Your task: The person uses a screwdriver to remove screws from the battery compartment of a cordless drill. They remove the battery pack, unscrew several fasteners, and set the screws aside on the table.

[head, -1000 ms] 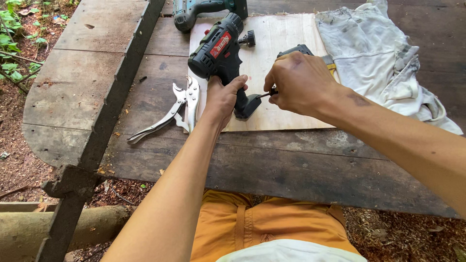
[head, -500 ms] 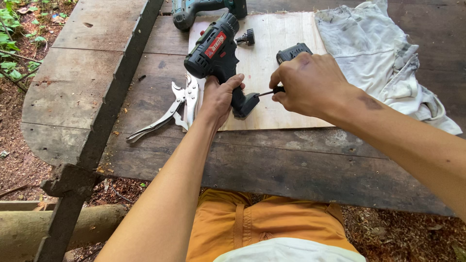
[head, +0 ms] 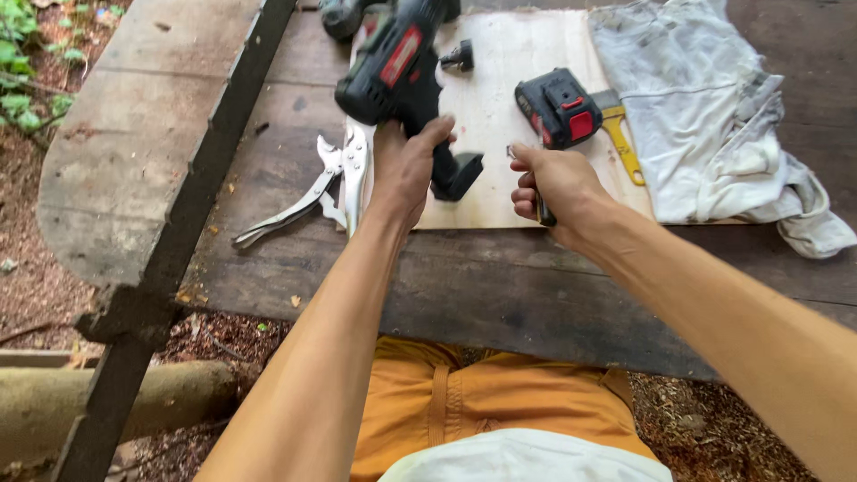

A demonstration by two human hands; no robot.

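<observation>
My left hand [head: 403, 168] grips the handle of a black cordless drill [head: 397, 64] with a red label, held over a pale board [head: 504, 116] on the wooden table. My right hand [head: 552, 181] is closed around a thin dark screwdriver-like tool [head: 541, 210], just right of the drill's handle base. A black and red battery pack [head: 558, 109] lies on the board just above my right hand.
Locking pliers [head: 312, 192] lie left of the drill on the dark table planks [head: 500, 286]. A small black part [head: 459, 58] rests on the board. A yellow-handled tool [head: 620, 143] and a grey cloth [head: 714, 116] are at the right. A teal tool [head: 344, 13] is at the top.
My right hand has pulled the thin tool back from the drill's handle toward me, uncovering the battery pack. The view has shifted closer to the table.
</observation>
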